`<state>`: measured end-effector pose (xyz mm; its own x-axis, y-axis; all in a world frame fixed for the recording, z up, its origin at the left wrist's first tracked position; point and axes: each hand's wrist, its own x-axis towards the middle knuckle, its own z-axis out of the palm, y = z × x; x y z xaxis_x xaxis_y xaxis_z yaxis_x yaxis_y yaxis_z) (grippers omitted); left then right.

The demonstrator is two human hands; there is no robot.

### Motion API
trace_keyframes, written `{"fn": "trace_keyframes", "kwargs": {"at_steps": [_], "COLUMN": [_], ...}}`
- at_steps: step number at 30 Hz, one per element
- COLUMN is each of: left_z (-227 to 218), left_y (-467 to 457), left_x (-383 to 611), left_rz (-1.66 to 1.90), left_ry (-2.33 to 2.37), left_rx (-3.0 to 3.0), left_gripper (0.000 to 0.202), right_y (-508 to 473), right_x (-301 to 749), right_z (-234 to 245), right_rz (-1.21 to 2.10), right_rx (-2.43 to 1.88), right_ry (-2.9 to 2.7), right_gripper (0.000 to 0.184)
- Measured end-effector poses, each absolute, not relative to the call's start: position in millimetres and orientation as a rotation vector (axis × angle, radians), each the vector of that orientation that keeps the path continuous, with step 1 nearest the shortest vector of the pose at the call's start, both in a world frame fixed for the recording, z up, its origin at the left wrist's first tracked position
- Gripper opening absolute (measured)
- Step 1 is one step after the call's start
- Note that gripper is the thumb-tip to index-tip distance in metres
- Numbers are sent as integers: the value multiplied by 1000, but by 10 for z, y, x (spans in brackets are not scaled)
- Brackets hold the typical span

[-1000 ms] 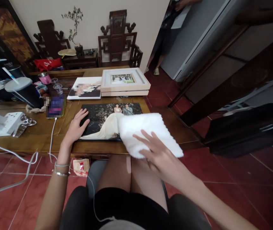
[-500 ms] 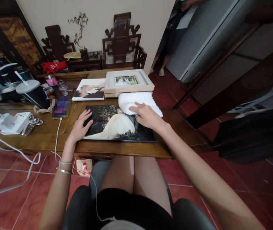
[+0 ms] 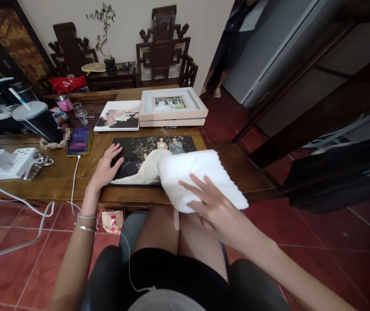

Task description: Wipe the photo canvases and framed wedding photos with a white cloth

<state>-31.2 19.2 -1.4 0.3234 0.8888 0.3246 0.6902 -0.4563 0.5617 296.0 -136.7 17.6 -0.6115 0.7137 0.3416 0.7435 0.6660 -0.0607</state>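
White cloth [image 3: 186, 166] has shifted lapward; one lidded cup [image 3: 42, 127] holds a straw [image 3: 19, 98].

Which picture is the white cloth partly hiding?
The dark picture with the left hand on its edge. The white-edged picture and framed picture lie farther back, uncovered.

silver bracelet [image 3: 87, 228], black lower garment [image 3: 178, 272]

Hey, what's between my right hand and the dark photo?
In the head view, a white cloth: it lies under your right hand and hides part of the photo.
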Motion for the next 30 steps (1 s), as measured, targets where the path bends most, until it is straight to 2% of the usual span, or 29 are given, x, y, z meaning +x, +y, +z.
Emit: {"fn": "trace_keyframes", "kwargs": {"at_steps": [5,11,15,18,23,27,30], "left_z": [-22,-47,-33,-5,26,6,-22], "left_y": [212,217,208,194,175,190,211], "left_x": [-334,-333,-323,-317,-304,-301,-306], "left_rz": [872,902,907,907,904,900,909], "left_ry": [1393,1379,1387,1395,1414,1422,1411], "left_rx": [2282,2255,2239,2242,2272,2306,2317], "left_gripper": [50,50,51,50,48,48,50], "right_y": [-996,-98,170,10,-800,-1280,-1188], "right_x": [2976,2983,2987,3018,3034,2964,2937], "right_z": [287,306,264,169,59,172,273], "right_rz": [-13,-11,-20,-19,-45,-124,-98], "right_rx": [-1225,-1428,-1457,-1433,-1276,-1145,-1151], "right_ry": [-2516,-2465,-2441,-2441,-2495,-2563,-2592], "right_gripper": [45,50,51,50,50,44,44]}}
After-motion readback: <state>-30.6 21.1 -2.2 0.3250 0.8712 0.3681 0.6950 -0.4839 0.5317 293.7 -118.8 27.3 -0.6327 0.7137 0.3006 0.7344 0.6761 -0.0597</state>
